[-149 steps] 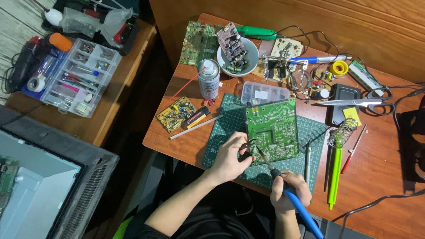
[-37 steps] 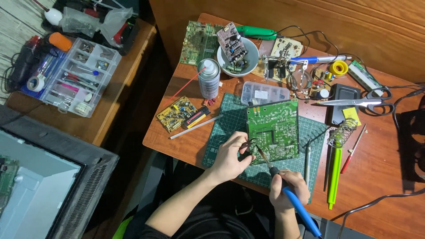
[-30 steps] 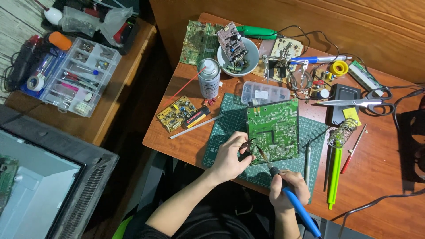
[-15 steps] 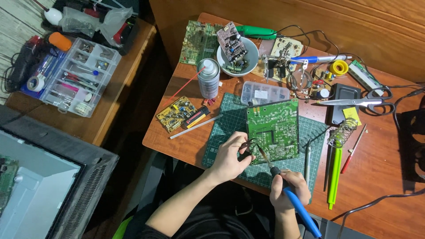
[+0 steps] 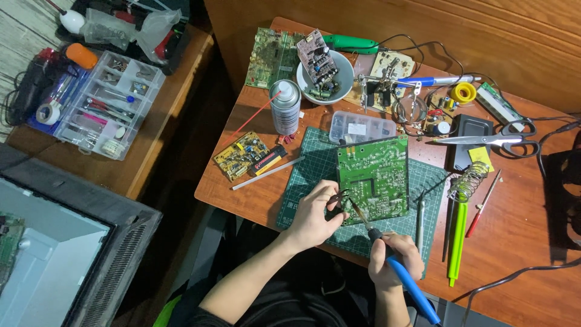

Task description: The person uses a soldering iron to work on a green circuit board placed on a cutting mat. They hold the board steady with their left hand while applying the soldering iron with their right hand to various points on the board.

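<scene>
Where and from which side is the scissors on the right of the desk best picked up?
Take the scissors by the black finger loops at their right end, coming from above on the right. They lie flat and closed, blades pointing left toward the cluttered parts, so the loops are the blunt, open grip.

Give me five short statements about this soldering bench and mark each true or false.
1. The right hand holds a blue-handled soldering iron. True.
2. The green circuit board lies on bare wood. False: it lies on a green cutting mat.
3. The left hand is at the board's near-left corner. True.
4. The spray can lies on its side. False: it stands upright.
5. The scissors rest in the white bowl. False: they lie on the table, and the bowl holds a small board.
</scene>
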